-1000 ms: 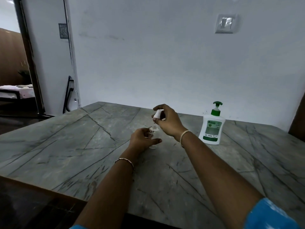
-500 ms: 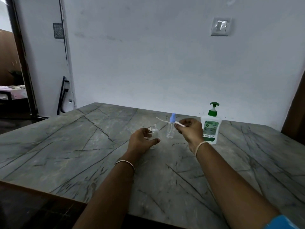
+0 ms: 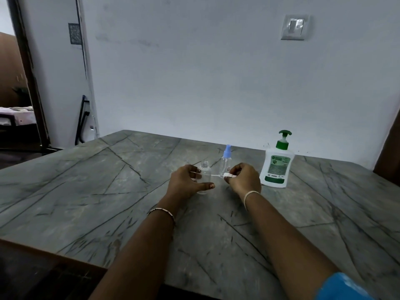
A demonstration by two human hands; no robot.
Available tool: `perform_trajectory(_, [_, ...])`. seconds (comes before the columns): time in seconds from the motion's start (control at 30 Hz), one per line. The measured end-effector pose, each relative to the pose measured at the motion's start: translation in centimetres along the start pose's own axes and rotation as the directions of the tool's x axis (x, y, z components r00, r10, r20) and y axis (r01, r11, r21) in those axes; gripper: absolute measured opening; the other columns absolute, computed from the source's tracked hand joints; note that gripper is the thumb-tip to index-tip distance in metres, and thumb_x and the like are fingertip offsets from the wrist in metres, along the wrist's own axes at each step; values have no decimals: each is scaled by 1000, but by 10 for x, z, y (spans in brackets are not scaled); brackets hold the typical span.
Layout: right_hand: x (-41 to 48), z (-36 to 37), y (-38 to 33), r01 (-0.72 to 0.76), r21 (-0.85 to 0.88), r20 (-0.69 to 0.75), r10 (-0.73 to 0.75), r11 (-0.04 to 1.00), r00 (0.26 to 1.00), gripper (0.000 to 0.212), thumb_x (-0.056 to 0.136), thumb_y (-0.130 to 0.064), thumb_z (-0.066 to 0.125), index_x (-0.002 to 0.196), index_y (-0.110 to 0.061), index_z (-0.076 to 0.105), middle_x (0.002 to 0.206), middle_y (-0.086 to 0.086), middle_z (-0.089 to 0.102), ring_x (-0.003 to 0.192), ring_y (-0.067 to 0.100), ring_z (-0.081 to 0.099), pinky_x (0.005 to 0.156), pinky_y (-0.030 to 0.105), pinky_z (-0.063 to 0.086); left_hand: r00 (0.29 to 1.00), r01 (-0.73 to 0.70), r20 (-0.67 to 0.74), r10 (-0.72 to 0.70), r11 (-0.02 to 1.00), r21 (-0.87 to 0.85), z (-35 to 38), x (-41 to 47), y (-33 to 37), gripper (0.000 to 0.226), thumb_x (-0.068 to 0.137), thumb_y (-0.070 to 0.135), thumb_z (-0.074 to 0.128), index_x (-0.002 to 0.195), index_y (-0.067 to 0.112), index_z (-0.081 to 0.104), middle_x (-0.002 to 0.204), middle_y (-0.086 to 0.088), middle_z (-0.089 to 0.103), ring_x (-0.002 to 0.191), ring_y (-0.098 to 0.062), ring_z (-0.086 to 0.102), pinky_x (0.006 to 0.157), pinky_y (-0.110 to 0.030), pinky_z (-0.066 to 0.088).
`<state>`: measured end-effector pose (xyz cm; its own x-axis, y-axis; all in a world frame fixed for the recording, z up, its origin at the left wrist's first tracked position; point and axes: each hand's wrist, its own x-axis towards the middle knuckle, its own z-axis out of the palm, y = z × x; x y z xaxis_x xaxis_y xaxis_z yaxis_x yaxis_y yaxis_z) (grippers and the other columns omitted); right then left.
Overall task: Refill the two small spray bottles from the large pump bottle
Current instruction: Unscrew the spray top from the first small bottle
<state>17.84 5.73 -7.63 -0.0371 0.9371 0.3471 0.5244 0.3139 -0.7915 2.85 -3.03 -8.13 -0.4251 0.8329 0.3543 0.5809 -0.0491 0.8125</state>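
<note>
My left hand [image 3: 187,182] grips a small clear spray bottle [image 3: 205,173] that stands uncapped on the grey stone table [image 3: 86,191], its threaded neck bare. My right hand [image 3: 245,180] pinches that bottle's white spray head [image 3: 228,174], held low with its thin dip tube pointing left toward the bottle. Just behind stands a second small clear bottle with a blue spray cap [image 3: 226,161], upright and untouched. The large white pump bottle with a green pump [image 3: 277,163] stands to the right, a hand's width from my right hand.
A white wall with a light switch [image 3: 295,27] runs right behind the table. A doorway [image 3: 19,94] opens at the left, with a dark frame leaning by the wall. The table's near edge runs across the lower left.
My right hand lifted the white spray head out of the clear bottle, swung it right, and has now lowered it close to the table. My left hand kept hold of the bottle.
</note>
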Motion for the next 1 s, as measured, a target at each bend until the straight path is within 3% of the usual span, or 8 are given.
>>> perform_trajectory(0.33, [4, 1, 6, 44, -134, 39, -39, 990, 998, 22, 77, -24, 78, 84, -27, 57, 100, -2, 67, 96, 21, 62, 80, 33, 51, 997, 20, 72, -16, 998, -57, -1, -1, 3, 69, 56, 32, 89, 114, 11, 59, 103, -2, 68, 88, -11, 64, 78, -24, 54])
perform_trajectory(0.7, [12, -18, 7, 47, -126, 56, -40, 991, 998, 30, 70, -22, 83, 86, -24, 58, 98, -3, 67, 92, 19, 62, 80, 33, 52, 996, 10, 92, -5, 999, -50, -4, -2, 8, 66, 59, 29, 88, 116, 10, 60, 106, -2, 68, 93, -15, 64, 85, -29, 54])
perform_trajectory(0.9, [14, -40, 13, 94, 74, -64, -89, 993, 994, 30, 77, 5, 67, 99, -14, 61, 92, 0, 64, 84, 16, 60, 75, 26, 47, 995, 5, 100, 2, 998, -65, 1, -7, 12, 56, 59, 29, 88, 107, 14, 61, 102, -1, 69, 90, -14, 66, 85, -31, 55])
perform_trajectory(1.0, [10, -51, 15, 178, 268, -198, -127, 947, 972, 34, 77, 13, 51, 93, -15, 63, 87, 1, 62, 78, 16, 58, 65, 23, 48, 993, -20, 111, 26, 998, -55, 6, -12, 18, 58, 62, 29, 86, 110, 12, 60, 100, 2, 68, 86, -11, 65, 74, -19, 52])
